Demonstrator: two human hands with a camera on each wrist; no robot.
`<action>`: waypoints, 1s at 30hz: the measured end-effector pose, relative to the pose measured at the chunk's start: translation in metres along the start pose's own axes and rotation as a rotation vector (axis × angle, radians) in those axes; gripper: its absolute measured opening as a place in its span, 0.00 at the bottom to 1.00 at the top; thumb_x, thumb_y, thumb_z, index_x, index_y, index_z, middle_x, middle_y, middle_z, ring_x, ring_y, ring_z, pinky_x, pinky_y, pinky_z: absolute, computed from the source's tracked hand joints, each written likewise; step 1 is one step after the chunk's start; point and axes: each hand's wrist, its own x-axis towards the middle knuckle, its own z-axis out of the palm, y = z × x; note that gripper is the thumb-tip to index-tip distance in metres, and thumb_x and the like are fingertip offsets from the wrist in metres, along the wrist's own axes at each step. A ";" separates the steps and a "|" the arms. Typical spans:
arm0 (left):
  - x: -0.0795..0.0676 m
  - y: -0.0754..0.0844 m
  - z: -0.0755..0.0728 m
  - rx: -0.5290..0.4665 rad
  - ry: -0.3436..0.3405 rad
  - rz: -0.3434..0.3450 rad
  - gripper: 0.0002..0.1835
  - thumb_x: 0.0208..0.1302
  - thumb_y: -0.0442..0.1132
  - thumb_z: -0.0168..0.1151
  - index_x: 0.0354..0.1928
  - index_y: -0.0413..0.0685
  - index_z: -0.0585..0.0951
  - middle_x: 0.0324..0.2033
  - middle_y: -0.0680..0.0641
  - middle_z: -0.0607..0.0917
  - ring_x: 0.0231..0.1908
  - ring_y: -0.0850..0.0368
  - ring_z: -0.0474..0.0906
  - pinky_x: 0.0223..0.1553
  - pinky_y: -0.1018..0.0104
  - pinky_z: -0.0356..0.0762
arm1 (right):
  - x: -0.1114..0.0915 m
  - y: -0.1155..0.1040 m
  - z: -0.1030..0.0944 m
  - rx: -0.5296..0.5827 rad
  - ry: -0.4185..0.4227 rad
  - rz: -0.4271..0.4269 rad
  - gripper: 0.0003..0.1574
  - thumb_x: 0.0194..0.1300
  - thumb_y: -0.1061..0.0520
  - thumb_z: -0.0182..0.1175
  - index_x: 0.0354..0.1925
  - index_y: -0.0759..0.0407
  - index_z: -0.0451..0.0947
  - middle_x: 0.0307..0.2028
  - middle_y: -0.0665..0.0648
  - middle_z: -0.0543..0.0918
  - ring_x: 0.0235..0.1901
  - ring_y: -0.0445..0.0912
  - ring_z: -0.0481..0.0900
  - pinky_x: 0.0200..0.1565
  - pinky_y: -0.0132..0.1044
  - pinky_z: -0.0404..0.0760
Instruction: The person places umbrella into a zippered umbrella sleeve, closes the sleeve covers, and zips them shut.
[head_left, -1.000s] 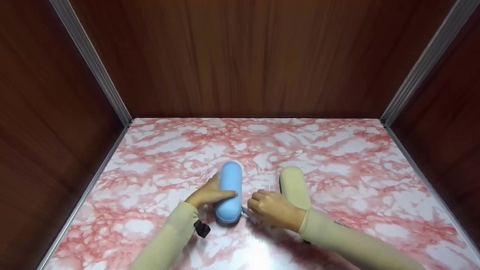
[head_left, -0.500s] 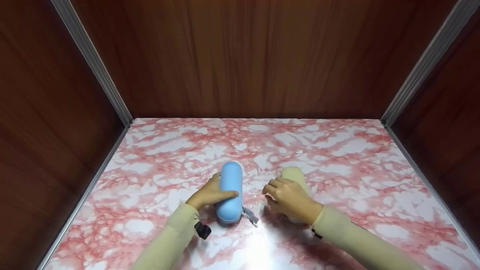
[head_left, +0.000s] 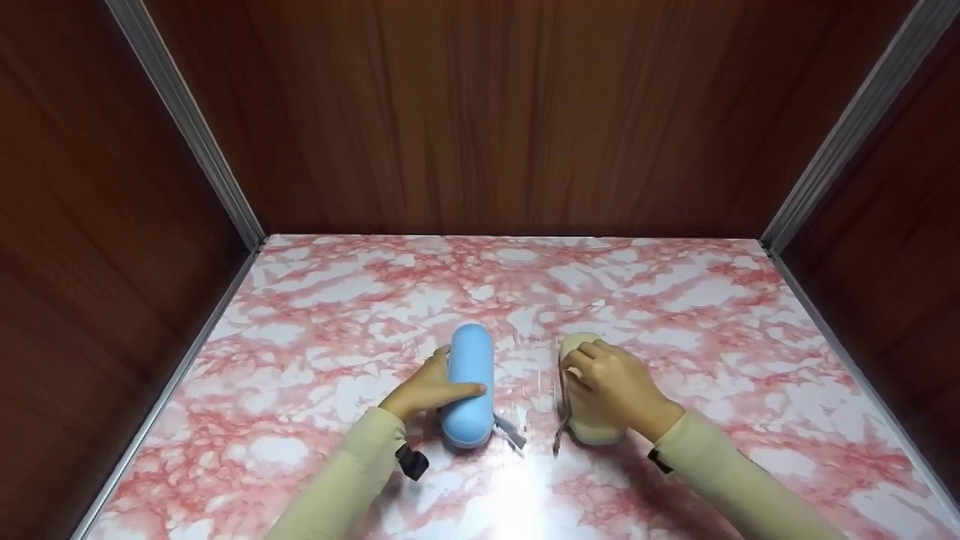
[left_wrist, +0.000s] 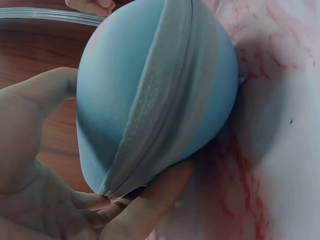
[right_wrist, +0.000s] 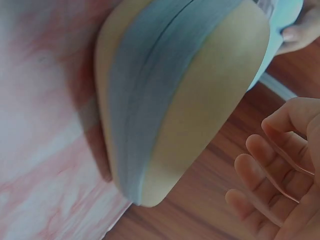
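Note:
A pale blue, capsule-shaped zip case (head_left: 472,356) lies lengthwise on the table, with a grey zipper band (left_wrist: 165,95) round its side. My left hand (head_left: 429,387) grips it from the left, thumb across the top and fingers at its far side. From its right lower end a grey zipper pull tab (head_left: 511,433) sticks out. To the right lies a cream-yellow zip case (head_left: 597,433) with a grey zipper band (right_wrist: 145,85). My right hand (head_left: 619,386) hovers over it, fingers loosely bent; the right wrist view shows them apart from the case.
Red-and-white marbled table surface (head_left: 337,315) surrounds both cases. Dark wood panels (head_left: 495,120) stand at the back and sides, with grey metal strips (head_left: 195,127) at the corners. A dark pull tab (head_left: 558,435) hangs at the cream case's left side.
My right hand has moved from beside the blue case's pull tab rightward over the cream case. The blue case and my left hand have shifted slightly to the right.

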 end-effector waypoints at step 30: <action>-0.014 0.001 -0.016 -0.001 0.036 0.003 0.37 0.69 0.50 0.62 0.74 0.44 0.62 0.64 0.34 0.67 0.61 0.39 0.71 0.38 0.48 0.83 | -0.042 0.037 -0.023 -0.022 0.004 0.267 0.05 0.59 0.58 0.68 0.36 0.55 0.83 0.34 0.53 0.84 0.33 0.50 0.81 0.30 0.47 0.81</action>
